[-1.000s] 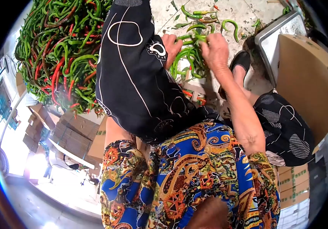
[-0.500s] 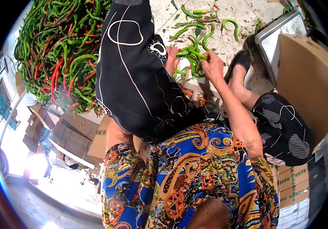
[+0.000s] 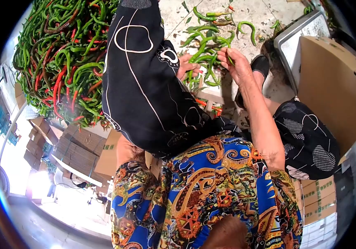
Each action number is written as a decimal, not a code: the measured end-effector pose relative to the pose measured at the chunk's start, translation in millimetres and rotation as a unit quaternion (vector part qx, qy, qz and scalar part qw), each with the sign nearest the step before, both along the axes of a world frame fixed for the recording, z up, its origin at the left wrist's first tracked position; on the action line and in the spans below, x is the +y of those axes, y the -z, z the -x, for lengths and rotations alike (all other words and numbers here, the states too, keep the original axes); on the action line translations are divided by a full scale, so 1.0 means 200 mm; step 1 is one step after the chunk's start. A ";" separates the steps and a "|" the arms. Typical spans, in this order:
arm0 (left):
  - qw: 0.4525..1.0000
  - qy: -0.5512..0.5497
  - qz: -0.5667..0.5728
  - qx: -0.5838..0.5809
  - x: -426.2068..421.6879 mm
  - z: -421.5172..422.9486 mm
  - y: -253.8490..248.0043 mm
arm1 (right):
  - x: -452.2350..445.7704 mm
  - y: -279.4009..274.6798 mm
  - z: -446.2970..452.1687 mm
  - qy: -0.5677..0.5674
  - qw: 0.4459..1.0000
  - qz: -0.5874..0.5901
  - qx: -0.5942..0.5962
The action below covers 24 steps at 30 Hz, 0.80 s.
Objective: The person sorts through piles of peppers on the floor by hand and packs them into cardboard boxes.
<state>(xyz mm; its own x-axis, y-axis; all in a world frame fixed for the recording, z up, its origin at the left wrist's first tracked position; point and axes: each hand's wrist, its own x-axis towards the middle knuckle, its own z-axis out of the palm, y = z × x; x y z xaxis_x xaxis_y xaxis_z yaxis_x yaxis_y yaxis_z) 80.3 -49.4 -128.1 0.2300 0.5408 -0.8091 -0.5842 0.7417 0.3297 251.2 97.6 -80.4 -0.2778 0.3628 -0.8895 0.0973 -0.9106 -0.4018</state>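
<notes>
Partly hidden by the black-clad leg, my left hand (image 3: 186, 67) has its fingers closed around green peppers at the left side of a small loose pile. The pile of green peppers (image 3: 205, 58) lies between my two hands, with stems and tips pointing several ways. At its right edge my right hand (image 3: 238, 65) pinches a thin green pepper (image 3: 229, 57) between thumb and fingers. More green peppers (image 3: 205, 16) lie scattered on the floor beyond the pile, one of them a curved pepper (image 3: 247, 31) on its own.
A large heap of green and red peppers (image 3: 62, 62) rises at the left. A metal tray (image 3: 283, 43) and an open cardboard box (image 3: 331, 87) stand at the right, near my shoe (image 3: 260, 65). Flattened cardboard (image 3: 78, 145) and stacked boxes (image 3: 319, 199) are farther back.
My right hand first drew back from the pile, then shifted slightly right and up. My left hand's fingers now reach over peppers. Peppers in the pile have shifted and spread.
</notes>
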 end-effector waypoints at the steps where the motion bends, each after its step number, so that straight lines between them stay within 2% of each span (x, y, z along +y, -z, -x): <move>1: 0.998 -0.045 0.023 -0.037 -0.01 -0.03 0.00 | 0.00 0.01 -0.01 -0.020 1.000 -0.013 0.016; 2: 0.998 -0.053 0.024 -0.038 -0.01 -0.03 -0.01 | -0.02 0.09 -0.09 -0.005 0.999 -0.018 0.045; 4: 0.997 -0.067 0.025 -0.043 0.04 -0.02 -0.10 | 0.02 -0.05 -0.02 0.027 0.994 -0.028 0.101; 5: 0.990 -0.118 -0.019 -0.079 -0.03 -0.05 0.00 | 0.04 0.02 -0.08 0.075 0.992 -0.019 0.104; 6: 0.987 -0.131 -0.020 -0.096 -0.03 -0.05 0.00 | 0.06 0.01 -0.07 0.139 0.986 -0.038 0.077; 9: 0.978 -0.161 -0.013 -0.132 -0.04 -0.04 0.01 | 0.10 0.14 -0.20 0.130 0.978 -0.117 -0.110; 12: 0.964 -0.189 -0.042 -0.183 -0.04 -0.04 0.05 | 0.02 0.15 -0.27 -0.069 0.973 -0.105 -0.196; 13: 0.962 -0.194 -0.048 -0.187 -0.05 -0.05 0.07 | -0.04 0.14 -0.25 -0.095 0.974 -0.143 -0.150; 14: 0.960 -0.199 -0.054 -0.191 -0.05 -0.07 0.11 | -0.07 0.16 -0.24 -0.211 0.957 -0.140 -0.140; 15: 0.958 -0.203 -0.061 -0.195 -0.05 -0.08 0.12 | -0.14 0.16 -0.18 -0.173 0.965 -0.158 -0.117; 16: 0.955 -0.202 -0.072 -0.206 -0.04 -0.09 0.10 | -0.17 0.02 -0.02 -0.135 0.971 -0.175 -0.094; 18: 0.948 -0.200 -0.093 -0.228 -0.01 -0.11 0.06 | -0.19 0.05 -0.01 -0.100 0.989 -0.106 -0.021; 19: 0.953 -0.187 -0.093 -0.221 -0.01 -0.14 0.05 | -0.19 0.04 0.01 -0.035 0.998 -0.024 0.044; 22: 0.969 -0.128 -0.089 -0.190 0.04 -0.19 -0.04 | -0.16 0.14 -0.03 -0.084 0.987 0.112 0.077; 24: 0.993 -0.024 -0.052 -0.107 0.05 -0.22 -0.01 | -0.16 0.15 -0.03 -0.048 0.996 0.068 0.029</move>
<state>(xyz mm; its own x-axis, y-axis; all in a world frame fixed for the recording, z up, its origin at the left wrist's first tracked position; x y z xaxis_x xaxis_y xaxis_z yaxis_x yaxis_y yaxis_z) 124.2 -40.4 -125.4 0.3622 0.6331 -0.6841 -0.6831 0.6796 0.2672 257.1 65.1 -109.9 -0.3585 0.2096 -0.9097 0.1673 -0.9443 -0.2835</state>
